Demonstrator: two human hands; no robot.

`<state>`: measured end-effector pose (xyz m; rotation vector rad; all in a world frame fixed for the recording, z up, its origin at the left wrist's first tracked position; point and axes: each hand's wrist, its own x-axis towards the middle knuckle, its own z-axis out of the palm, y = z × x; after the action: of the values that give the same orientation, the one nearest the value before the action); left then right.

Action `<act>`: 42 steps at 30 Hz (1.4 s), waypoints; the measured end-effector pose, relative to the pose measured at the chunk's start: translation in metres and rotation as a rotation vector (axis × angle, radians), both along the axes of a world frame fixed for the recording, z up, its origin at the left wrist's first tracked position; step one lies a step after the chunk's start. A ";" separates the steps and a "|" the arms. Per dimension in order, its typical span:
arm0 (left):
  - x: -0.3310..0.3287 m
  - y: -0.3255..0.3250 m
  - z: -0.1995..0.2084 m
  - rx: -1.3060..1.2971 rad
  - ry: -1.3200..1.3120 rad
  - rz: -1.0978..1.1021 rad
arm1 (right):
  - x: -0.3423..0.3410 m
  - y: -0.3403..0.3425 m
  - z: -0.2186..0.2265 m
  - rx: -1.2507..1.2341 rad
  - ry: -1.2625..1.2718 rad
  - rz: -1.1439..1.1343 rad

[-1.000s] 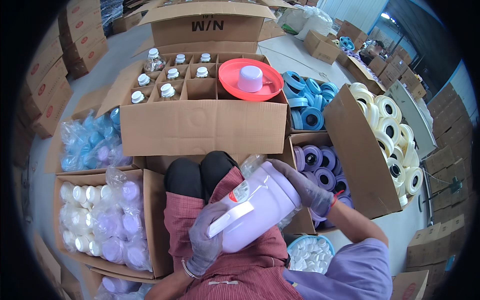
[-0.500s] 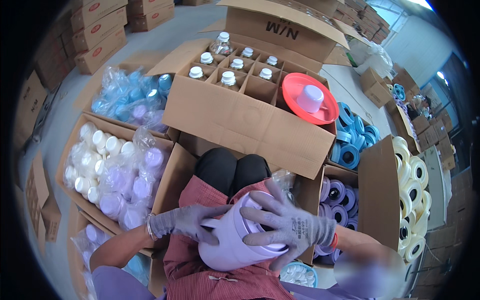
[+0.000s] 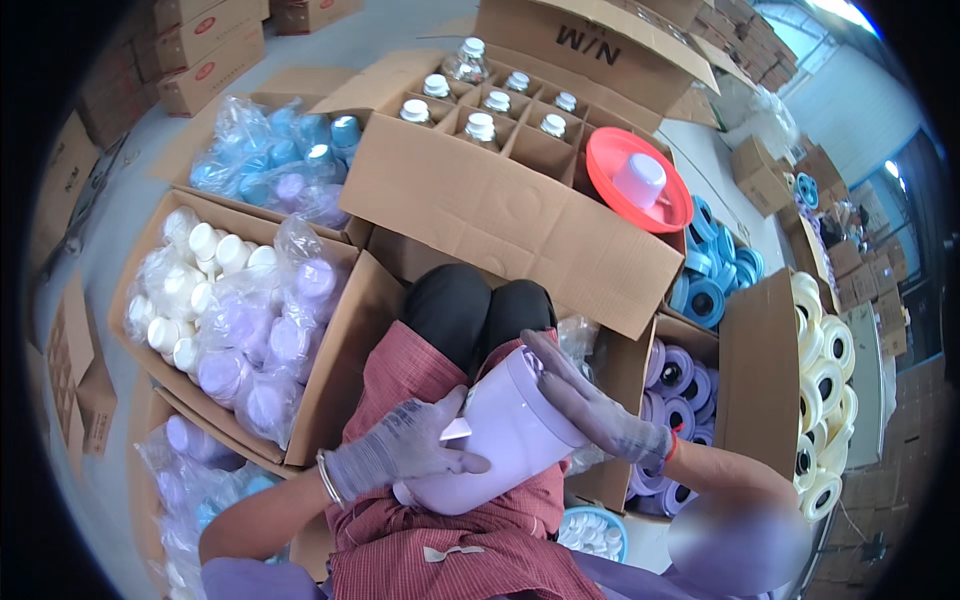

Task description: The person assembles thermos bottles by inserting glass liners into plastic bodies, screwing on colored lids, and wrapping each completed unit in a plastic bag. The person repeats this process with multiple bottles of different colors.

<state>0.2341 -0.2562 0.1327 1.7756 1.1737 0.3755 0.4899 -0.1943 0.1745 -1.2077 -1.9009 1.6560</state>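
Observation:
A lilac plastic jug [image 3: 500, 430] with a white handle lies tilted across my lap. My left hand [image 3: 400, 455], in a grey glove, grips its body near the handle. Gloved too, my right hand [image 3: 590, 405] presses flat over the jug's upper end. A big cardboard box [image 3: 500, 215] with dividers stands just beyond my knees, with several clear capped bottles [image 3: 480, 125] in its cells. A red lid with a lilac cup [image 3: 640, 180] rests on that box's right corner.
Left of me are boxes of bagged white, lilac and blue plastic parts [image 3: 240, 310]. To my right, boxes hold blue rings [image 3: 715, 285], purple rings [image 3: 680, 375] and cream rings [image 3: 825, 380]. A small blue basket [image 3: 595, 530] sits by my right hip. Stacked cartons line the far floor.
The view has swung left and back. The jug has been turned in my lap, and my right hand has moved from its side onto its upper end.

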 end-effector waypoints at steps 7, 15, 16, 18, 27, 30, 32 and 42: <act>-0.037 0.004 -0.024 -0.489 -0.299 -0.094 | -0.007 0.009 -0.004 0.832 0.251 0.632; 0.008 -0.037 -0.011 -0.014 -0.081 0.236 | -0.003 -0.006 -0.026 -0.209 0.072 -0.012; 0.002 -0.029 -0.013 -0.106 -0.145 0.192 | -0.007 0.000 -0.026 -0.215 0.009 -0.005; -0.014 -0.012 -0.018 -0.287 -0.269 0.105 | -0.009 0.006 -0.018 -0.063 0.118 0.081; -0.027 -0.031 -0.007 -0.264 -0.144 0.207 | -0.009 -0.012 -0.023 0.349 0.166 0.299; -0.021 -0.037 -0.008 -0.221 -0.135 0.283 | -0.014 -0.006 -0.017 0.264 0.128 0.273; -0.027 -0.028 -0.011 -0.251 -0.180 0.329 | -0.019 0.012 -0.016 0.271 0.154 0.288; -0.039 0.044 -0.045 -0.617 -1.770 0.617 | 0.069 0.291 0.011 1.190 -0.864 -0.551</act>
<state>0.1955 -0.2124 0.0878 0.0810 0.3056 1.3565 0.5591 0.0965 0.1859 -1.6519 -2.0531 -0.4242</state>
